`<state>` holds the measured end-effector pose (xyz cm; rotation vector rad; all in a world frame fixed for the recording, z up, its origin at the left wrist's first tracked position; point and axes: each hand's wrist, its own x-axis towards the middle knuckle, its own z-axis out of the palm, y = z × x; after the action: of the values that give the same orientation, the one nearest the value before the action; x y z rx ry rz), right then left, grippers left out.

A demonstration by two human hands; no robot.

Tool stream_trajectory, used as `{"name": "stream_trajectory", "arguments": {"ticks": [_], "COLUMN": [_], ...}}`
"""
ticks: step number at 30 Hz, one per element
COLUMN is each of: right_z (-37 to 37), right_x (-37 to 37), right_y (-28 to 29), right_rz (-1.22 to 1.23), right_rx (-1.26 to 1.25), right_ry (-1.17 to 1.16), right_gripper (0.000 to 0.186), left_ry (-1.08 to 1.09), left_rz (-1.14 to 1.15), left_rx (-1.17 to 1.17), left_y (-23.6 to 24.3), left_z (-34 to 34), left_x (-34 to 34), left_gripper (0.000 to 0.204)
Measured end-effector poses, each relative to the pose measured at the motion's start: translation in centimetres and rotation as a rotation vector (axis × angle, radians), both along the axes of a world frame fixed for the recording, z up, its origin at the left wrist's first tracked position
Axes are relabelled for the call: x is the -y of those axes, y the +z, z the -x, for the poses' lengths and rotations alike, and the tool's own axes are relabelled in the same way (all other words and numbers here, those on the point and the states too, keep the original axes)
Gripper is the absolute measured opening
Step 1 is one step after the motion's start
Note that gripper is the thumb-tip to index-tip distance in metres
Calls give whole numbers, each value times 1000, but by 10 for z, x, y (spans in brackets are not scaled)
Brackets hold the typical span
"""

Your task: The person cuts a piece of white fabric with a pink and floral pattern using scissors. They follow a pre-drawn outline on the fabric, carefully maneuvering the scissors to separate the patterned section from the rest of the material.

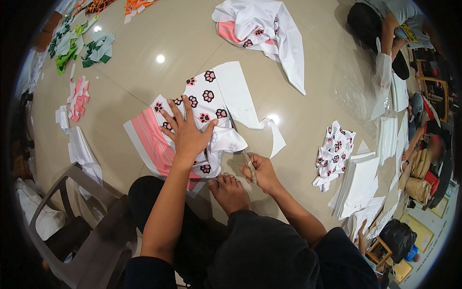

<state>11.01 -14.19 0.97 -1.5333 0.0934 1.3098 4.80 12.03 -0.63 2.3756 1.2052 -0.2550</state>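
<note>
A white fabric piece with black and pink paw prints and a pink striped band, the paw-print fabric [208, 96], lies flat on the tiled floor. My left hand [189, 135] presses on it with fingers spread. My right hand [261, 172] grips the handles of scissors [243, 153], wrapped in tan material. Their blades reach into the fabric along the line between the print and a plain white margin [237, 94]. A narrow white strip [275, 137] trails off the margin's right side. Next to the blades, a flap of fabric is folded over. My bare foot touches the fabric's near edge.
Crumpled white and pink fabric [262, 29] lies beyond. To the right are cut paw-print pieces [335, 151] and stacked white sheets [356, 185]. Green scraps [98, 48] and pink scraps [78, 98] lie left. A plastic chair [96, 226] stands near left. Another person [390, 29] sits far right.
</note>
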Motion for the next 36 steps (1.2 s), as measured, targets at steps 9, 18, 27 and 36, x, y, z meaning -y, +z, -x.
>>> {"name": "stream_trajectory", "arguments": {"ticks": [9,18,27,36], "right_z": [-5,-5,-4,-2], "right_x": [-10,-10,-7,-7], "right_y": [-4,-7,-10,-7], "right_rz": [11,12,0,7], "right_rx": [-49,-41,-42,-44], "right_ry": [-32,-28,-34,-43], "right_gripper": [14,15,15,15], "left_ry": [-1,2,3,2], "left_rz": [-3,13,9,9], "left_rx": [11,7,2,-3], "left_y": [-1,-1,-1,1], "left_z": [1,1,1,-1], "left_x": [0,0,0,0], "left_gripper": [127,128,129,128]}}
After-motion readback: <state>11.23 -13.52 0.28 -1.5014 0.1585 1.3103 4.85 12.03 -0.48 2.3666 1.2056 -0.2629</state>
